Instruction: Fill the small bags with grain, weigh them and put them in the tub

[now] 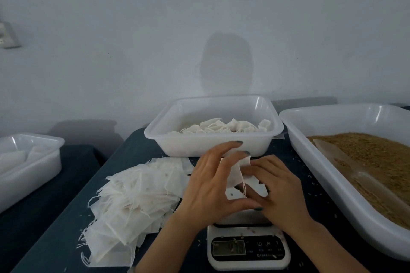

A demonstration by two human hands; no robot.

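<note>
Now, centre frame: your left hand [213,180] and right hand [280,191] pinch small bag [235,173] above scale [248,250], fingers curled on cloth. Likely opening mouth: spread wide, keep drawstring clear before scooping grain [377,157], right.

Three tubs: one at 9 o'clock [28,173], one at 12 o'clock [213,146], one at 3 o'clock [328,175]. One scale [248,248] at 6 o'clock. One scoop [332,153] in the 3 o'clock tub. Two hands, the left hand [213,184] and the right hand [281,190], with one bag [236,173] between them. The pile [137,201] of bags at 8 o'clock is too many to count.
</note>
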